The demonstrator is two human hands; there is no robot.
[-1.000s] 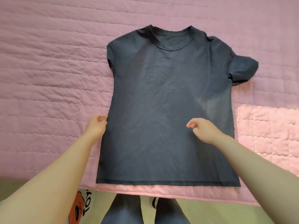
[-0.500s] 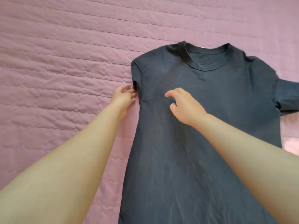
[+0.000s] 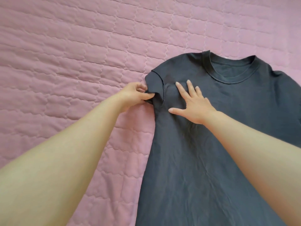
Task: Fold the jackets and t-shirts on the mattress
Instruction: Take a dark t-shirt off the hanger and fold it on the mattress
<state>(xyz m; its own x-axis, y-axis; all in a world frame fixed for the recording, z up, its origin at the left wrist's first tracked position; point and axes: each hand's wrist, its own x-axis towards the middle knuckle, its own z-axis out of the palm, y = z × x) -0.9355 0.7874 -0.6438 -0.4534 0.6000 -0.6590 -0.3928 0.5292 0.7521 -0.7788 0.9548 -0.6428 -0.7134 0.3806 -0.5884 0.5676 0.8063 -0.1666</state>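
On the mattress [image 3: 65, 62] the t-shirt [image 3: 211, 160] lies flat, collar away from me. My left grip [image 3: 133, 97] pinches its sleeve [image 3: 153, 82]; my right grip [image 3: 195, 105], fingers spread, pins the chest. I'd draw the sleeve out sideways, slowly, chest held flat.

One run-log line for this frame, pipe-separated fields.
t-shirt: spread flat, unfolded | left hand: pinches sleeve | right hand: pressed flat on chest, fingers spread | surface: pink quilted mattress
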